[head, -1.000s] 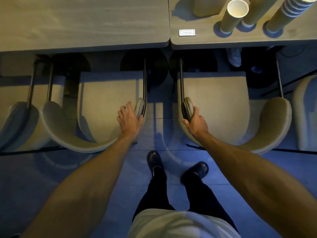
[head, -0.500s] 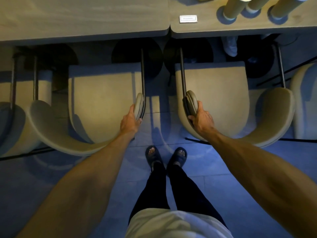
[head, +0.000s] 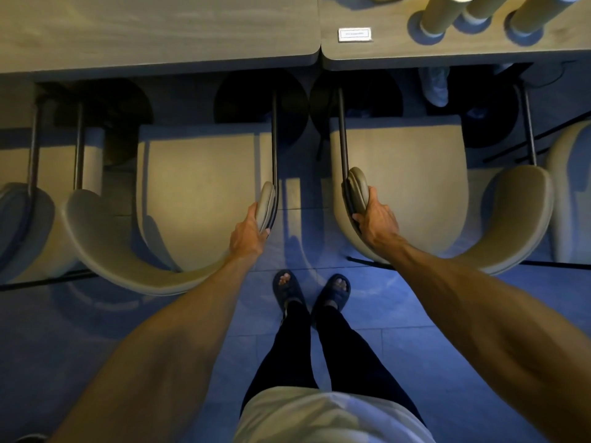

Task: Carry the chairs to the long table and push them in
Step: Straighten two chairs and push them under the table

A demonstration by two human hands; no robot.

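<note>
A: Where's the table [head: 160, 33]?

B: Across the top of view. Two tops butted together, with the seam just right of centre. The near edge faces the person.

A: And the chairs?

B: Left chair [head: 198, 193] and right chair [head: 406, 187] are side by side on the floor [head: 96, 330], backs to the person, seats facing the table. One sits either side of the seam. Both seat fronts show short of the near edge, with dark round bases visible in the gap. The armrest rods run forward nearly to that edge.

A: Any other chairs?

B: One more at the far left [head: 19, 219] and one at the far right [head: 572, 193], both cut off by the frame.

A: Hands?

B: The left hand [head: 248, 233] is grasping the rear end of the left chair's inner arm pad [head: 266, 203], and a fingertip shows curled round its outer side. The right hand [head: 377, 222] is grasping the right chair's inner arm pad [head: 358, 190], with the fingers over the top and the thumb on the side nearest the gap. Both arms are stretched forward.

A: Where's the person standing?

B: Between the two chair backs, feet in slippers [head: 287, 289], close together.

A: Anything on the table?

B: Cup stacks [head: 441, 14] lie at the right top's far side, partly out of frame. A small label [head: 355, 34] sits near the seam, not far from the near edge. The text is unreadable.
</note>
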